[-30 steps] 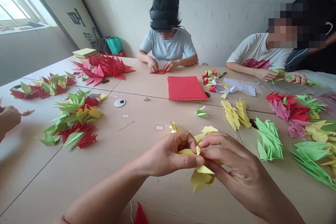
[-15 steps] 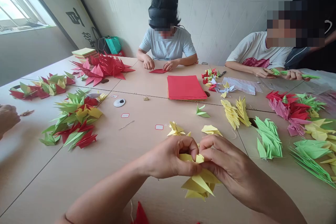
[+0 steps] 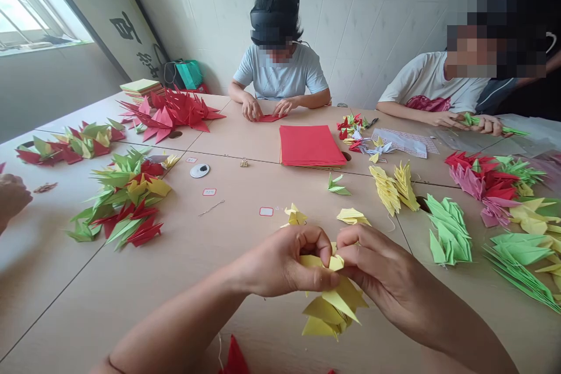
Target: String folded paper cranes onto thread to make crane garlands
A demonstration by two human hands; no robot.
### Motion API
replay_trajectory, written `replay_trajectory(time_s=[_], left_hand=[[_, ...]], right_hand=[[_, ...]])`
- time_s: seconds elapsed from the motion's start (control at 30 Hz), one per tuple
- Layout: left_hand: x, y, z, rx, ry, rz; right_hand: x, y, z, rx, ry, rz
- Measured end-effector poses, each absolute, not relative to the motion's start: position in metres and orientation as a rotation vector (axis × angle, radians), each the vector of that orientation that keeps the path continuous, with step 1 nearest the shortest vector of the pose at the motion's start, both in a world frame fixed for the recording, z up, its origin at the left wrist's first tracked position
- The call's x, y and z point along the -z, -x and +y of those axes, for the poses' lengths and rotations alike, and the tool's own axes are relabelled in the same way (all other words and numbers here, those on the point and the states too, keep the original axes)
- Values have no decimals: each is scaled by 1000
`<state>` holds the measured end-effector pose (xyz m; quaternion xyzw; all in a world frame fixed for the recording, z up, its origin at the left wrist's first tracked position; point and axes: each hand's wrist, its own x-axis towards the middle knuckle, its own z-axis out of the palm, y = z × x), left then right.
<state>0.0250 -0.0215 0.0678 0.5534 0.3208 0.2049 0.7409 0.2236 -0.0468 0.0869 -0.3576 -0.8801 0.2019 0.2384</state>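
A bunch of stacked yellow origami cranes (image 3: 329, 314) hangs between my hands just above the near part of the table. My left hand (image 3: 287, 263) is closed around the upper part of the bunch, thumb in front. With bent fingers, my right hand (image 3: 379, 266) pinches the top crane from the right side; what its fingertips grip exactly is partly hidden. Beyond my hands lie a yellow crane (image 3: 295, 214) and a folded yellow piece (image 3: 353, 216). At the bottom edge, a red paper point (image 3: 234, 355) shows beside a white thread.
A person opposite folds red paper (image 3: 270, 118); another at right handles green strips (image 3: 495, 124). Red sheets (image 3: 310, 145) lie mid-table. Green and red cranes (image 3: 127, 201) stand left, green cranes (image 3: 449, 231) right. A co-worker's hand (image 3: 12, 196) enters at far left.
My right hand's fingers have shifted slightly up and right, and the top yellow fold has tilted. The hanging cranes have turned a little. The person opposite has moved the red paper slightly.
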Motion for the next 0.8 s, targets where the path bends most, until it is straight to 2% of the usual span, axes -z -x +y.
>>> replay_trajectory(time_s=[0.27,0.47,0.8], left_hand=[[-68,-24,-18,-548,-1137,681],[-66,-24,-17,-742,-1012,675],[-66,-31,-22,-860,-934,654]], right_hand=[[-83,-223,-45,-462,1000,-2320],[-82,-223,-47,-215,1014,-2204],[-85,-207,-53,29,970,-2200]])
